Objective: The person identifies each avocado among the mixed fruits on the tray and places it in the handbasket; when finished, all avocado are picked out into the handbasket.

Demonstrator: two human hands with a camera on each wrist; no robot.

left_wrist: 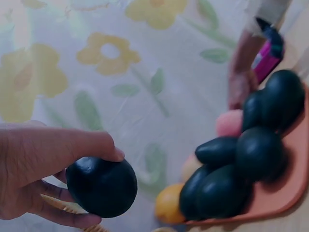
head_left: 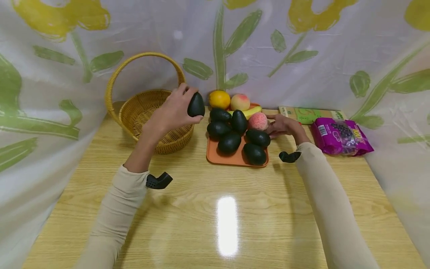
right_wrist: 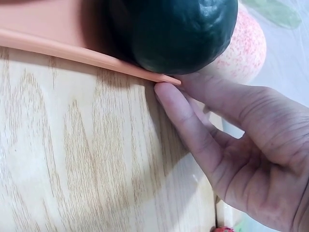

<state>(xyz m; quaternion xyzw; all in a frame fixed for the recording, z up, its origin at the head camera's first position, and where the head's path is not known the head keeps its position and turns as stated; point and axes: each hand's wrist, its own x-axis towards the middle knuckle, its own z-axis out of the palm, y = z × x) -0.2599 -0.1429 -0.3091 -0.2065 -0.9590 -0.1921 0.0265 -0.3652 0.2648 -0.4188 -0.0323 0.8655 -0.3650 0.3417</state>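
My left hand [head_left: 174, 108] grips a dark green avocado [head_left: 196, 105] in the air, between the wicker basket [head_left: 173, 144] and the orange tray [head_left: 220, 158]. The left wrist view shows thumb and fingers around that avocado [left_wrist: 102, 187]. On the tray lie several more avocados [head_left: 229, 142], a banana [head_left: 250, 112] and a pinkish peach [head_left: 258, 121]. At the tray's right side, my right hand [head_left: 283, 126] pinches its rim, as the right wrist view shows, close beside an avocado [right_wrist: 183, 34] and the speckled peach [right_wrist: 244, 50].
A yellow-orange fruit [head_left: 220, 99] and a pale peach [head_left: 240, 102] sit at the tray's back. To the right lie a purple grape-printed package [head_left: 342, 136] and a flat green-and-tan packet [head_left: 309, 115]. The basket's tall handle [head_left: 146, 55] arches upward. A flower-patterned curtain [head_left: 248, 74] hangs behind the table.
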